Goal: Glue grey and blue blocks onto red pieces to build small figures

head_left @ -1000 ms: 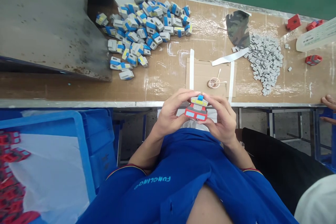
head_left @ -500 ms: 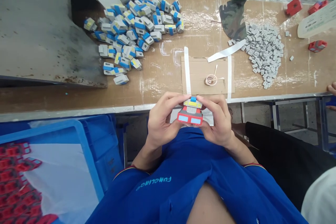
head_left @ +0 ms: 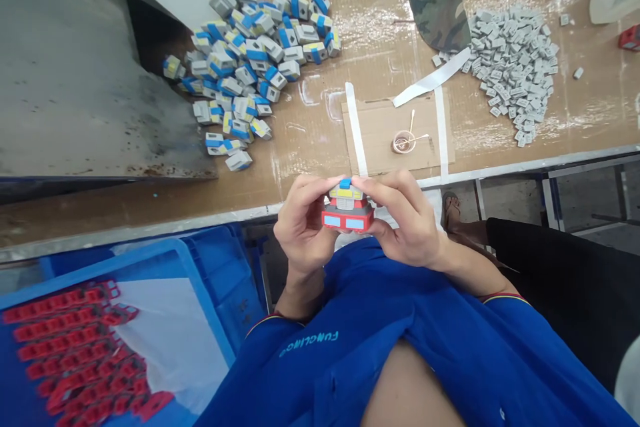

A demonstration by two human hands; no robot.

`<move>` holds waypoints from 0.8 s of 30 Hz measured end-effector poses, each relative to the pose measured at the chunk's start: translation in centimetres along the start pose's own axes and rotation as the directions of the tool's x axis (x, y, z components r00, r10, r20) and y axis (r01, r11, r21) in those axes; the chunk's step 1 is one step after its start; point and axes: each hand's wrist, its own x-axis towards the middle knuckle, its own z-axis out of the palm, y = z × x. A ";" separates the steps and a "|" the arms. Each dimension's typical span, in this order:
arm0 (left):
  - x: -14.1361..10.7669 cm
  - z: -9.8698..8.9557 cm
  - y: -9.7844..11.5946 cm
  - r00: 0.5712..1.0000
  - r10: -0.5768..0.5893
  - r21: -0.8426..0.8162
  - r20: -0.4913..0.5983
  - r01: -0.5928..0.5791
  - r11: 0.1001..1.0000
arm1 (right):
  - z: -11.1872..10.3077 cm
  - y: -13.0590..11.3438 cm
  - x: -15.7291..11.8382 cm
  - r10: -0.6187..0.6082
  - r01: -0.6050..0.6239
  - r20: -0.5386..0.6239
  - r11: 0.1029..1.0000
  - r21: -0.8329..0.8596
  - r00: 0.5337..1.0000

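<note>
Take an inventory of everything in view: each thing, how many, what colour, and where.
block toy: one, red, grey, yellow and blue, held in both hands
parts pile: many, grey and blue, on bench
grey pieces: many, grey, bench right
camouflage cloth: one, green and brown, bench top
cardboard: one, brown, bench middle
round dish: one, pale, on cardboard
bench: one, tan, ahead
metal slab: one, grey, far left
red parts: many, red, in crate
crate: one, blue, lower left
left hand: holding toy
right hand: holding toy
</note>
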 end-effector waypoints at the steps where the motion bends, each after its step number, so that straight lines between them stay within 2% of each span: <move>1: 0.1 0.0 -0.1 1.000 0.000 0.000 -0.002 0.000 1.000 | 0.1 0.0 0.0 0.002 -0.002 0.002 1.000 -0.003 1.000; 6: 0.5 0.0 -0.2 0.997 0.029 -0.005 -0.076 -0.030 1.000 | 0.5 -0.3 0.5 -0.016 0.017 0.009 0.995 -0.098 1.000; 9: 0.5 0.0 -0.4 0.996 0.035 -0.038 -0.085 -0.038 0.999 | 1.1 -0.4 0.8 -0.050 0.048 -0.018 0.995 -0.085 0.999; 14: 0.1 -0.2 -1.2 0.992 -0.081 -0.051 -0.101 0.077 0.996 | 2.2 0.0 1.1 -0.035 0.033 -0.015 0.992 -0.119 0.999; 20: -0.2 -0.5 -2.6 0.985 -0.114 -0.071 -0.131 0.106 0.992 | 3.0 0.6 1.7 -0.085 0.082 -0.077 0.995 -0.052 0.993; 24: -0.3 -0.6 -2.6 0.980 -0.138 -0.140 -0.145 0.117 0.983 | 3.0 0.6 1.7 -0.126 0.117 -0.103 0.989 -0.094 0.987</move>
